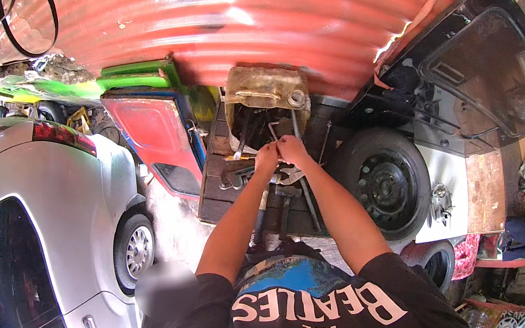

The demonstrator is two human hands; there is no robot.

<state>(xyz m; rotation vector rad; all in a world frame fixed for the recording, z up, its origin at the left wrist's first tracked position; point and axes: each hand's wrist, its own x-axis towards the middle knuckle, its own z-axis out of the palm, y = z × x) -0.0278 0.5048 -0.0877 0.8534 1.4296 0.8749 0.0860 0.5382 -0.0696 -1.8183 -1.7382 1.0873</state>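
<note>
Both of my hands meet over a dark wooden bench, at the front of a cut-open yellowish plastic jug (264, 85) with tools in it. My left hand (267, 156) is closed, fingertips drawn together. Right beside it, my right hand (290, 148) is closed too, its fingers pinched inward. Whatever they grip is hidden between the fingers. A thin, bent, L-shaped metal rod (273, 128) shows just beyond the fingertips; I cannot tell whether a hand holds it. Below the hands lie a hammer (287, 191) and other metal hand tools (290, 174).
A wheel with a black rim (385, 179) stands right of the bench (216, 199), with another tyre (438, 266) nearer. A silver car (71, 215) is at left. Red and green panels (151, 133) lean behind it. Red corrugated sheeting (184, 18) closes the far side; a black car hatch (482, 74) leans at right.
</note>
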